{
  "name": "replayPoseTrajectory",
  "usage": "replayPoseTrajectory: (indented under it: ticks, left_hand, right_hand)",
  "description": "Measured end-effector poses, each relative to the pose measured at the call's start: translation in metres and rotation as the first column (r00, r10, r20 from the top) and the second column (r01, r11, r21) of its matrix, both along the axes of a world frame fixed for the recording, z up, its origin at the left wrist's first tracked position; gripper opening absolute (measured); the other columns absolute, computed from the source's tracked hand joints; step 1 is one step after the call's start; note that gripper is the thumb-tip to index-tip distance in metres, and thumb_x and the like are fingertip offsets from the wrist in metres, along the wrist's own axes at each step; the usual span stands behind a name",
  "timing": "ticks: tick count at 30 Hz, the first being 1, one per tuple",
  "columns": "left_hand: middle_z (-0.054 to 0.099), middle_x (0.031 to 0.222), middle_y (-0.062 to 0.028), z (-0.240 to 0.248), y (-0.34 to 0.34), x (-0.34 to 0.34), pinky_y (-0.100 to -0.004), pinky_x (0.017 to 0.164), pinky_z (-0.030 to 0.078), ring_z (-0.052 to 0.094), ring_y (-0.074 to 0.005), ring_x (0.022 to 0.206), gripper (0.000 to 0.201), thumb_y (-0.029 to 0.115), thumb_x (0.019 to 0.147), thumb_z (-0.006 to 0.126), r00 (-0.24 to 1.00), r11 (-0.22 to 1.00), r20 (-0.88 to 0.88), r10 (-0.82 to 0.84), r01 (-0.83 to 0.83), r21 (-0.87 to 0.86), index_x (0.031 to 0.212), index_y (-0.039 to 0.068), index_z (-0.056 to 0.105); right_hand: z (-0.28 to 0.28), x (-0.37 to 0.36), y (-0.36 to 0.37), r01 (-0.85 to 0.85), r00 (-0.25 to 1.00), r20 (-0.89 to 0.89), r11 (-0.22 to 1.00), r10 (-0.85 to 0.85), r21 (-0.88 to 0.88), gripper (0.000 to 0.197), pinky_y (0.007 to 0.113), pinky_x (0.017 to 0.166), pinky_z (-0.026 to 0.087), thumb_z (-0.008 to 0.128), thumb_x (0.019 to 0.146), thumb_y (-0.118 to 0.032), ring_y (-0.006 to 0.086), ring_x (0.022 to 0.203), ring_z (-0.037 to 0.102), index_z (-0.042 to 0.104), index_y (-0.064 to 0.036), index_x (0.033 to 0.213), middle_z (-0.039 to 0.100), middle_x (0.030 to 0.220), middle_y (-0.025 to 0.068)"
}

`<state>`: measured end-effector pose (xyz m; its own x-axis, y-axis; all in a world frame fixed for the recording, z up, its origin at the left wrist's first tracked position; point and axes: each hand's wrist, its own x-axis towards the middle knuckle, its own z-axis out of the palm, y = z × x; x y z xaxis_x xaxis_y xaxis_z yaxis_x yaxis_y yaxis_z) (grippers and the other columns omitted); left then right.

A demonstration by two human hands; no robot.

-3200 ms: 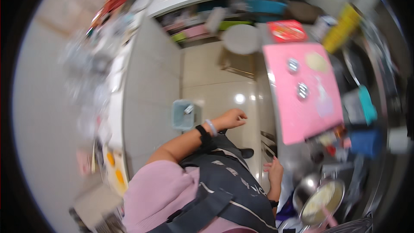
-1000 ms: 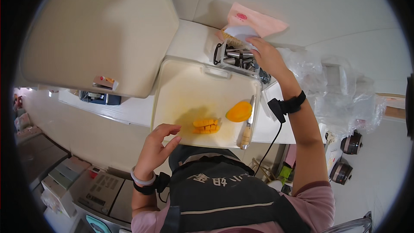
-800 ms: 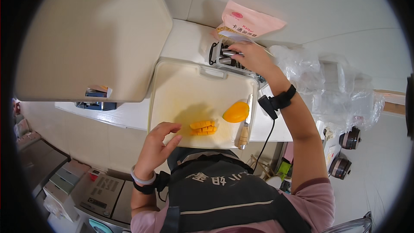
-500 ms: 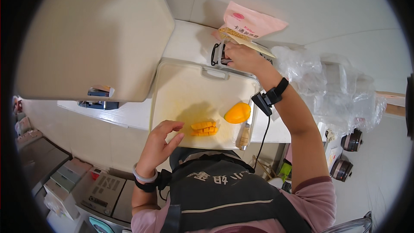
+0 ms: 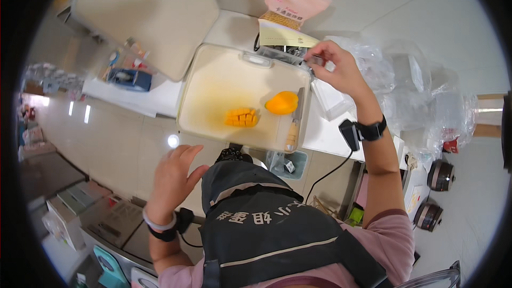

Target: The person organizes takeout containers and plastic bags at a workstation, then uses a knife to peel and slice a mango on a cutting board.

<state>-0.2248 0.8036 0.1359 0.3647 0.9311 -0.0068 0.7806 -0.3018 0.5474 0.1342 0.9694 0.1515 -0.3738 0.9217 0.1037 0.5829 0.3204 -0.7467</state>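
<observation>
A cream cutting board (image 5: 213, 82) lies on the white counter. On it a scored mango piece (image 5: 241, 118), cut into cubes, sits left of an uncut mango half (image 5: 281, 103). Beside that half lies a knife (image 5: 292, 136) with a wooden handle. My right hand (image 5: 337, 69) is above the board's far right corner, fingers pinched on something small and greyish that I cannot make out. Just left of it stands a clear container (image 5: 288, 52) of dark and metallic items, partly covered by a pale yellow card. My left hand (image 5: 176, 176) hangs off the board's near left side, empty, fingers apart.
A pink bag (image 5: 293, 2) leans on the wall behind the container. Clear plastic packaging (image 5: 410, 74) crowds the right side. A large cream panel (image 5: 149, 16) stands at the far left, near a dark blue tape dispenser (image 5: 130, 79). Below the counter is a bin (image 5: 298, 165).
My right hand has come out of the container and moved right, fingers pinched. My left hand has drawn away from the cut mango, off the board. The whole view has shifted.
</observation>
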Motion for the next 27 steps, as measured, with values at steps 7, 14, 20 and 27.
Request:
replayPoseTrajectory:
  ticks: [7,14,20,27]
  left_hand:
    - [0.056,0.103,-0.0096,0.159,-0.034,0.015,-0.039,0.085,0.044,0.054,-0.0271,0.098,0.049,0.022,0.068,0.069,0.874,0.976,-0.484,0.029,0.081,0.203,0.111,0.004,0.054]
    - [0.057,0.095,-0.0102,0.159,-0.096,-0.061,-0.0391,0.077,0.047,0.056,-0.026,0.088,0.032,0.018,0.067,0.066,0.694,0.739,-0.554,0.46,0.048,0.672,0.095,0.003,0.062]
    - [0.057,0.091,-0.0102,0.173,-0.157,-0.191,-0.0352,0.071,0.045,0.056,-0.0241,0.08,0.035,0.02,0.069,0.065,0.623,0.843,-0.626,0.468,-0.104,0.527,0.098,0.002,0.06]
    - [0.056,0.082,-0.0096,0.126,-0.203,-0.371,-0.0321,0.063,0.043,0.056,-0.0229,0.071,0.043,0.025,0.072,0.064,0.743,0.896,-0.503,0.442,-0.388,0.214,0.106,0.001,0.056]
  right_hand:
    - [0.005,-0.043,-0.115,-0.031,0.989,-0.147,0.983,0.005,-0.18,0.007,0.02,0.055,0.039,0.052,0.086,-0.007,0.0068,0.059,0.05,0.056,-0.0025,0.084,0.054,0.065,0.0008]
    - [-0.05,-0.196,-0.153,-0.329,0.917,-0.383,0.754,0.111,-0.569,0.03,0.024,0.05,0.04,0.044,0.095,-0.019,0.0104,0.051,0.05,0.052,-0.0023,0.071,0.053,0.057,0.0037]
    - [-0.074,-0.386,-0.159,-0.532,0.836,-0.486,0.59,0.254,-0.607,0.033,0.025,0.051,0.044,0.042,0.096,-0.026,0.0123,0.051,0.052,0.053,-0.0001,0.078,0.052,0.057,0.0038]
    - [-0.111,-0.605,-0.163,-0.459,0.884,-0.433,0.515,0.179,-0.724,0.034,0.022,0.047,0.042,0.046,0.095,-0.025,0.0076,0.047,0.045,0.058,0.005,0.103,0.048,0.059,-0.0003]
